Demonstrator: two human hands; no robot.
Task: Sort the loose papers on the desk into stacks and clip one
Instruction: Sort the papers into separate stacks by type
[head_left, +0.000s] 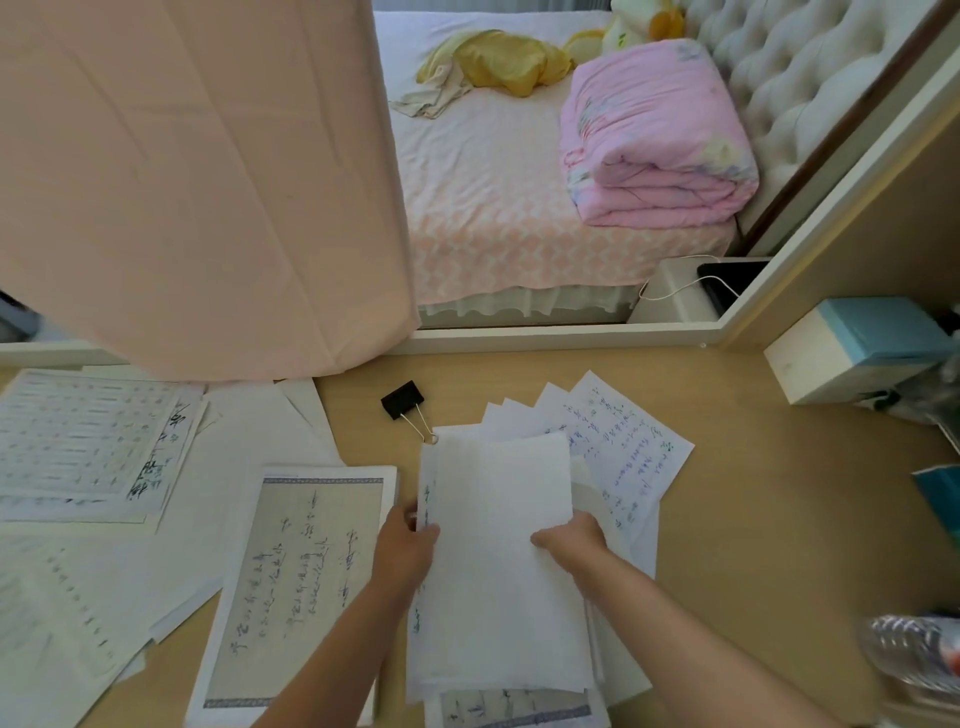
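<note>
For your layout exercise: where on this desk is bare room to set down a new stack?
Bare wood lies right of the fanned sheets, toward the box, and around the binder clip. The left half is crowded with papers.

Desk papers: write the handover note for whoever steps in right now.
Left hand: gripping the left edge of the middle paper stack.
Right hand: pressed on the stack's top blank sheet, at its right edge.
Binder clip: lying unused on the desk, just beyond the stack's far left corner, its wire handles touching the papers.
Handwritten sheets fan out from under the stack on the far right, not squared up.
Bordered sheet lies left of the stack; gridded practice sheets are spread loose further left.
Done: one stack partly gathered.
Left: square it, sort the loose sheets, clip one stack.
</note>
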